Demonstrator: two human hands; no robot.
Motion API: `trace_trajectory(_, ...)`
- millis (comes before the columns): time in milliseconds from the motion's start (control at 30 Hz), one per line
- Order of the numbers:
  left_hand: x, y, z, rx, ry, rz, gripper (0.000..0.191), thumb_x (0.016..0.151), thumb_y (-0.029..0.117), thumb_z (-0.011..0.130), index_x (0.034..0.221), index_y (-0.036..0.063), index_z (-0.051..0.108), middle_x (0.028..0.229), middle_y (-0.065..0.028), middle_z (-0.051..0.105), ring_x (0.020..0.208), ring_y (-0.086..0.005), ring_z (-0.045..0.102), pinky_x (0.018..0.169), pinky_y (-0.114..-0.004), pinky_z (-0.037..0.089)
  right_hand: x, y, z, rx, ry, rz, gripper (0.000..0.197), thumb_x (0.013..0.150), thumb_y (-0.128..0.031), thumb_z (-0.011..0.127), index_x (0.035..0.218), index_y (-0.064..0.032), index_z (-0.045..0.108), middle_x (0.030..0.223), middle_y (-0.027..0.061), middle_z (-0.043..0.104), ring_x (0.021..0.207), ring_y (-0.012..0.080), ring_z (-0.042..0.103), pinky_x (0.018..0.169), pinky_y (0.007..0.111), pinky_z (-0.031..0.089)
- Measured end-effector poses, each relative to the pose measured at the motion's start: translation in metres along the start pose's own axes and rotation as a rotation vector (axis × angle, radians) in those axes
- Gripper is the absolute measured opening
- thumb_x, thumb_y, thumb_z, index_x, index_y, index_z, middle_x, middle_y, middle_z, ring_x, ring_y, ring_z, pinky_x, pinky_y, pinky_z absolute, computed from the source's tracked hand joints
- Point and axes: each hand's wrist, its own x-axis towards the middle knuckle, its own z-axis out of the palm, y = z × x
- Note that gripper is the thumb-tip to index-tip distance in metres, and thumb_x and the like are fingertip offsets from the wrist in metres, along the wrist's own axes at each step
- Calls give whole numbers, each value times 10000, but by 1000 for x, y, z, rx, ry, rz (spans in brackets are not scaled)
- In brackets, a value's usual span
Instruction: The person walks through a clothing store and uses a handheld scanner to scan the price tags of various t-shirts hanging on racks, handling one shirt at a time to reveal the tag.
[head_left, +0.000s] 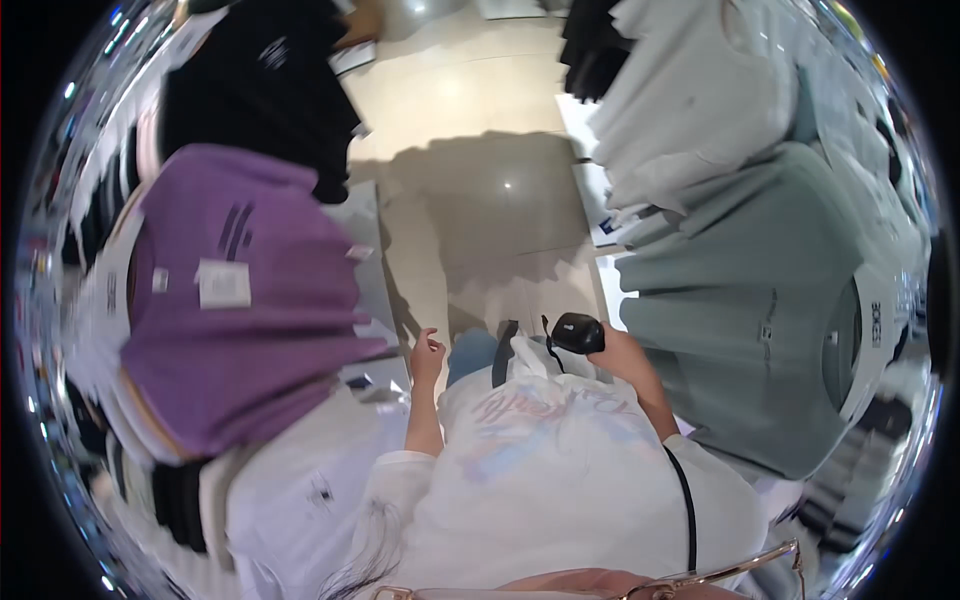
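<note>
My right hand (621, 352) grips a small black rounded device (577, 333) with a dark cord beside it. It is just in front of my waist, near the grey-green T-shirt (757, 315) hanging at the right. My left hand (428, 354) hangs at my side with nothing in it, its fingers loosely bent and apart. To the left of that hand, a purple T-shirt (247, 315) hangs from a pale hanger (112, 292). A white paper tag (224, 284) lies against the purple cloth. Neither hand touches the hanging shirts.
I stand in an aisle with a pale tiled floor (480, 90) between two clothing racks. A black T-shirt (255, 97) hangs farther ahead at the left, a white one (690, 90) at the right. Beside me at the left hangs another white T-shirt (300, 480). Low white platforms (367, 255) edge the aisle.
</note>
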Motion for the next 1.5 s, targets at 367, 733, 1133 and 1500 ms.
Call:
trace_trajectory(367, 221, -54, 46, 637, -878, -67, 240, 660, 206, 646, 861, 84, 693, 865, -140, 668, 816, -248, 647, 751, -338, 497, -60, -35, 59, 403, 518, 589, 349, 661, -184, 648, 953, -32, 531, 864, 225, 613, 869, 388, 576, 726, 441, 462)
trace_trajectory(733, 298, 87, 147, 1497, -1090, 860, 267, 744, 247, 562, 862, 34, 671, 851, -154, 658, 792, -302, 644, 686, -390, 501, -152, -77, 164, 733, 969, 1102, 439, 670, -177, 683, 1038, 16, 541, 906, 236, 620, 894, 387, 586, 744, 398, 477)
trace_trajectory(1133, -34, 437, 196, -196, -1274, 992, 153, 779, -1, 614, 919, 56, 588, 749, 20, 559, 703, -50, 510, 638, -210, 420, -196, -43, 169, 774, 1122, 1178, 441, 688, -134, 690, 1087, -14, 544, 956, 192, 632, 920, 323, 608, 771, 352, 466)
trace_trajectory(1500, -95, 653, 183, -410, -276, 2114, 392, 647, 209, 787, 964, 77, 599, 1054, -79, 527, 938, -254, 505, 783, -357, 432, -140, -7, 142, 820, 1425, 1212, 392, 686, -137, 691, 1035, -18, 560, 917, 208, 625, 888, 366, 593, 737, 384, 469)
